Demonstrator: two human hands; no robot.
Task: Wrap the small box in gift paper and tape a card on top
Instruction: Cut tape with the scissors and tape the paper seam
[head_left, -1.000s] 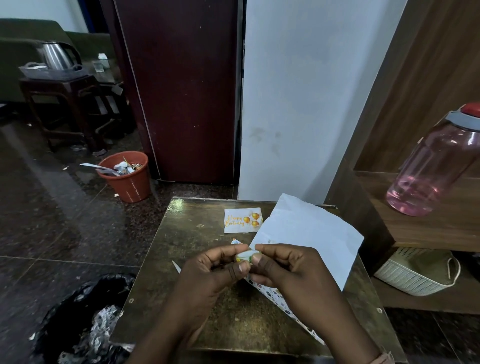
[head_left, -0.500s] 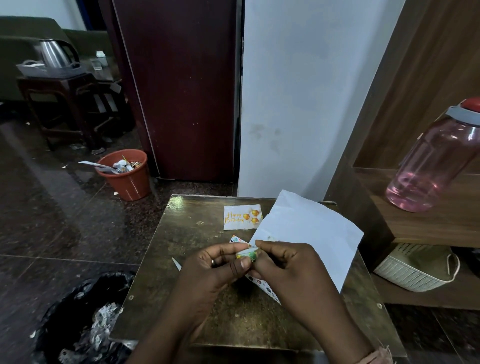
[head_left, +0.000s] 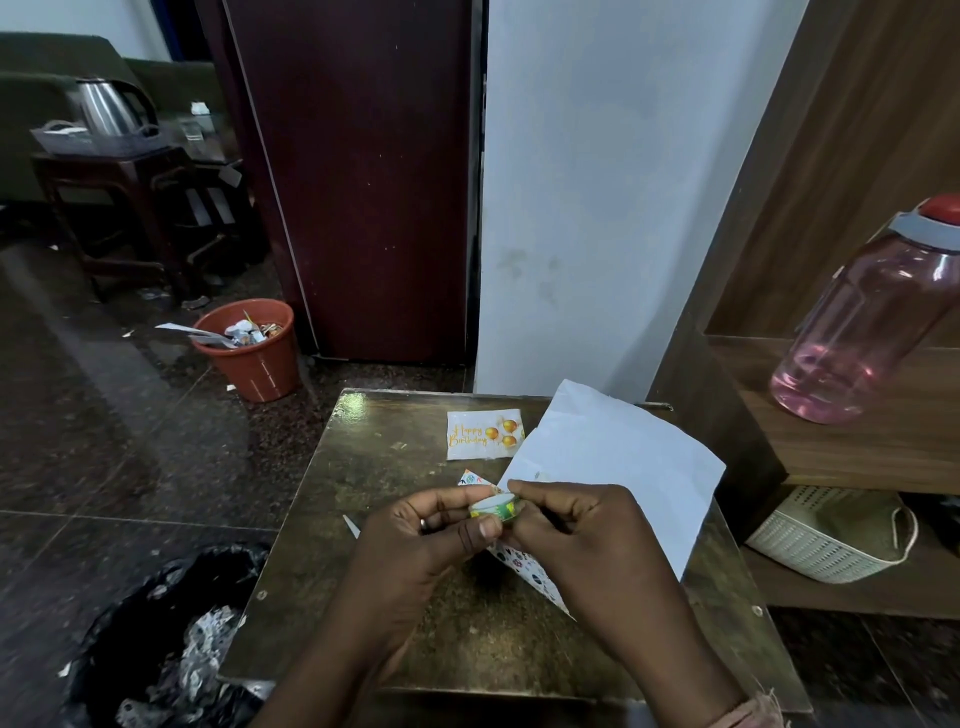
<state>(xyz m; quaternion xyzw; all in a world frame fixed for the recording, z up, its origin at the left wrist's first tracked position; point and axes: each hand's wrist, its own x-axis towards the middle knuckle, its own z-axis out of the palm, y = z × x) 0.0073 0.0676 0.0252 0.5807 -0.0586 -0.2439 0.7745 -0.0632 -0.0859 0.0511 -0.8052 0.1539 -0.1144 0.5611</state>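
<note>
Head view: both hands are raised over the near half of the brass-toned table (head_left: 363, 467) and meet at a small roll of tape (head_left: 494, 507), green and yellow with a pale upper face. The left hand (head_left: 431, 540) holds the roll with curled fingers, thumb laid along its near side; the right hand (head_left: 576, 525) pinches at the roll's right edge, apparently seeking or lifting the free end of the tape, though the end itself is too small to make out. The roll's round face is tilted up toward the camera, so its axis runs roughly away from the person. The gift paper (head_left: 613, 462) lies on the table directly behind and under the hands, white side up, one printed corner showing below the right wrist. The small box is not visible; it may lie beneath the paper, but this cannot be confirmed. The card (head_left: 484, 434), printed "Happy Birthday", lies flat beyond the hands and to their left, just beside the paper's far-left edge. The left hand is the nearer to the card. Judgement: tape must be drawn off rightward before any fastening.
</note>
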